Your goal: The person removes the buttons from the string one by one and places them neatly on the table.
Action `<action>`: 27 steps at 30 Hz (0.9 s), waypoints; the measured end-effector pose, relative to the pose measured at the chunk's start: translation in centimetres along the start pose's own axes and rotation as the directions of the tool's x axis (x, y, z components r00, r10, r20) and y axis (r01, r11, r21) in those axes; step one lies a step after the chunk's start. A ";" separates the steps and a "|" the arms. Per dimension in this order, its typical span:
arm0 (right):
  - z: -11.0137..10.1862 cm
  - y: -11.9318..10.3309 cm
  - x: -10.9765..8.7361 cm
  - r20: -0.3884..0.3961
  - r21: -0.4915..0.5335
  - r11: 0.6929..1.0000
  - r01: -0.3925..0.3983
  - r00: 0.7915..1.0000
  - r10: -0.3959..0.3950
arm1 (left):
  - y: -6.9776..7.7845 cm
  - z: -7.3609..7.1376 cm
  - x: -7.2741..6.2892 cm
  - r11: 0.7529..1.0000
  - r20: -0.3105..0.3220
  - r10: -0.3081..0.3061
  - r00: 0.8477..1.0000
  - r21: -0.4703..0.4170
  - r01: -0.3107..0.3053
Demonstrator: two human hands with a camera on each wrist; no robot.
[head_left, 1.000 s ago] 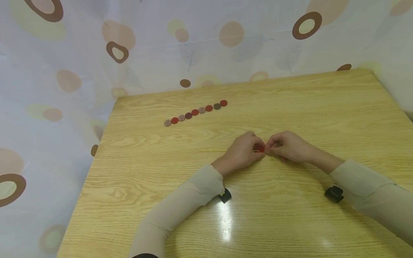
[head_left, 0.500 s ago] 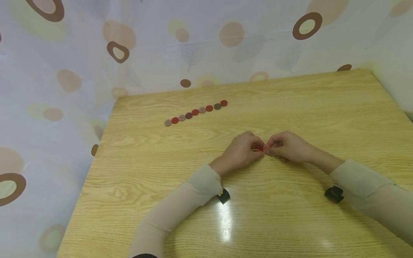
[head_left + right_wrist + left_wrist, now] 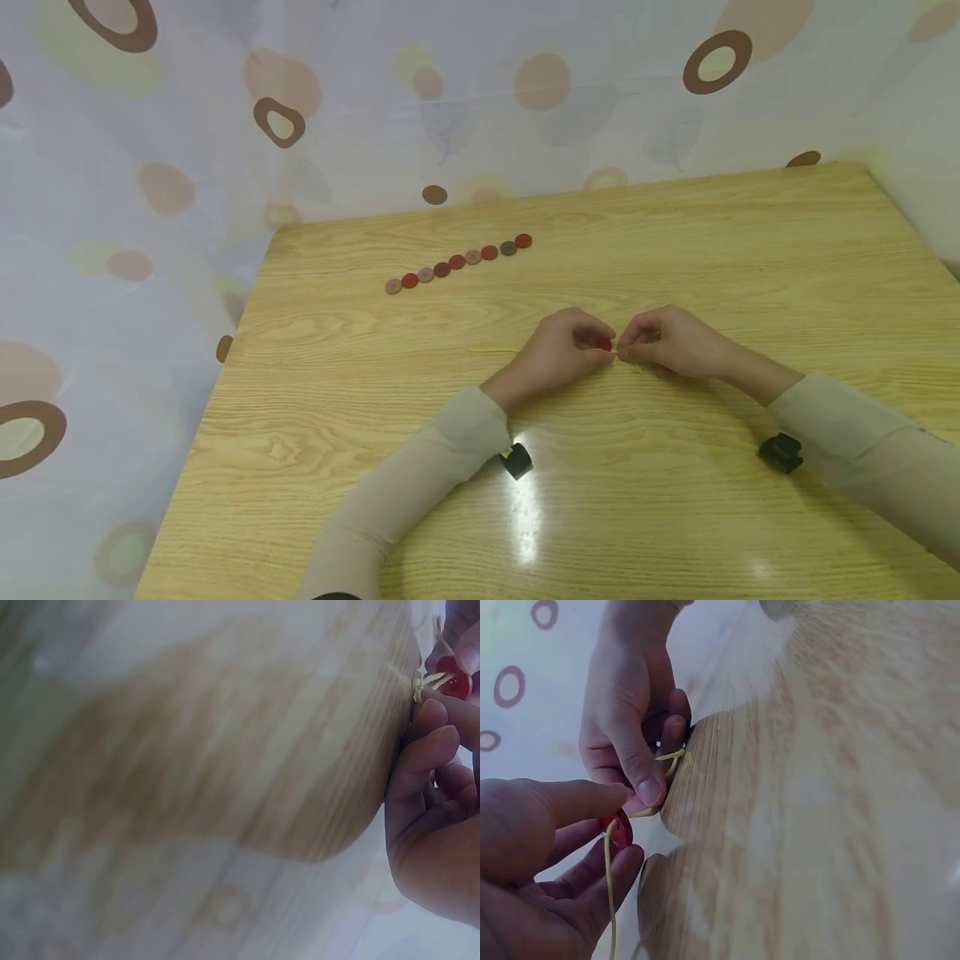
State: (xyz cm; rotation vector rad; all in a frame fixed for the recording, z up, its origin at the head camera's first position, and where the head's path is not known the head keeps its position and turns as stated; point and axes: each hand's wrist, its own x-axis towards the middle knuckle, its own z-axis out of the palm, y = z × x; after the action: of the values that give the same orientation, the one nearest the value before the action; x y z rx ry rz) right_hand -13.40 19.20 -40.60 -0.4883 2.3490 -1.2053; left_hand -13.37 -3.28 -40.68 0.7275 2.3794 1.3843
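Observation:
Between thumb and fingers, my left hand point(image 3: 558, 350) holds a red button point(image 3: 618, 829) by its edge. A yellow cord point(image 3: 610, 892) passes through the button, and one end trails left across the table in the head view. My right hand point(image 3: 678, 343) sits just right of the button and pinches the cord close to it. A short knotted cord end point(image 3: 672, 756) sticks out past the right thumb in the left wrist view. In the right wrist view the red button point(image 3: 455, 678) shows near the right fingertips, partly covered by fingers.
Behind the hands, a slanting row of several red, pinkish, dark and grey buttons point(image 3: 457, 262) lies on the wooden table point(image 3: 337, 417). A patterned curtain point(image 3: 480, 92) hangs along the back and left. Dark wrist devices point(image 3: 781, 452) show under the sleeves.
My left wrist has shifted slightly left and down while its fingers turned around the red button, now more covered. The right hand stays nearly still on the cord. The button row is unchanged.

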 end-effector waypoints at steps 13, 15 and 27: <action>0.1 -0.1 0.0 -0.005 -0.018 1.000 0.005 1.000 -0.005 | -0.9 0.0 -0.3 0.987 -0.037 -0.049 0.998 -0.154 0.043; 0.0 -0.2 0.0 -0.006 -0.016 1.000 0.003 1.000 -0.003 | -0.9 0.0 -0.3 0.984 -0.041 -0.055 0.998 -0.170 0.048; 0.0 -0.6 -0.2 -0.004 -0.014 1.000 -0.001 1.000 0.001 | -1.0 0.0 -0.6 0.973 -0.057 -0.062 0.996 -0.225 0.048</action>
State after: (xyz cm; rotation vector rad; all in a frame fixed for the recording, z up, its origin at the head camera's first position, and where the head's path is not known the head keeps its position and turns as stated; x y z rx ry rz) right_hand -13.18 18.97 -40.03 -0.4893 2.3618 -1.1914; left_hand -13.17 -4.02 -41.59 0.5608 2.2225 1.6400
